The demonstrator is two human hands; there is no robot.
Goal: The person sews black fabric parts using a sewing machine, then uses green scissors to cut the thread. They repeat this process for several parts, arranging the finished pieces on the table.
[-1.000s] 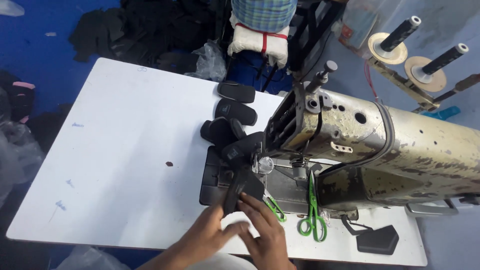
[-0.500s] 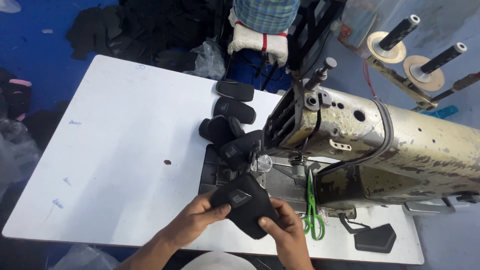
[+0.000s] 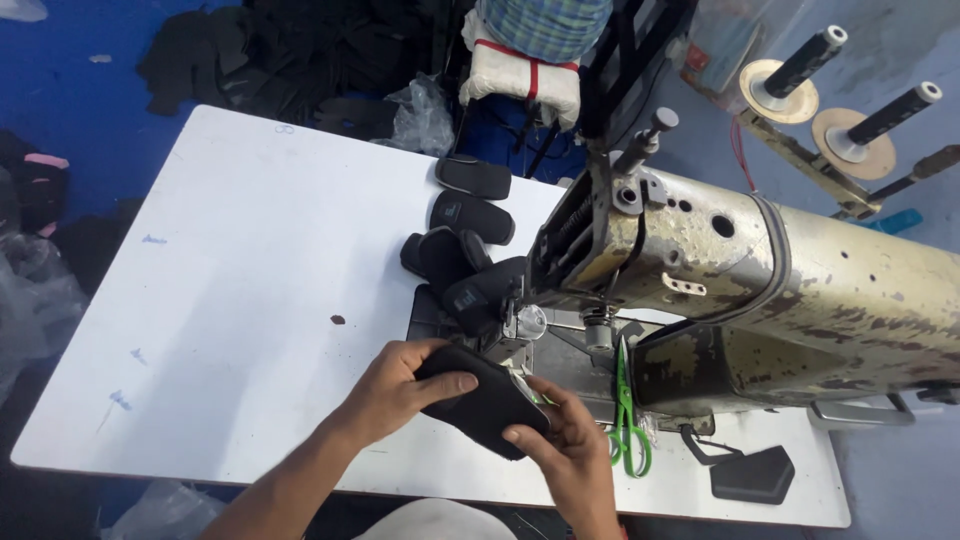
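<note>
Both of my hands grip one black padded fabric piece (image 3: 487, 402) just in front of the sewing machine's needle area (image 3: 528, 322). My left hand (image 3: 402, 385) clasps its left end with the thumb on top. My right hand (image 3: 565, 440) pinches its lower right edge. The piece is lifted slightly above the table, tilted down to the right. A chain of similar black pieces (image 3: 462, 255) trails away from the needle toward the far side of the table.
A worn cream sewing machine (image 3: 760, 280) fills the right side of the white table (image 3: 230, 300). Green scissors (image 3: 628, 420) lie at its base, beside a black block (image 3: 752, 474). Thread spool stands (image 3: 800, 75) sit at the back right. Dark fabric heaps (image 3: 290, 50) lie beyond the table.
My hands have pulled the black piece away from the needle toward me and turned it. It now sits gripped at both ends in front of the machine.
</note>
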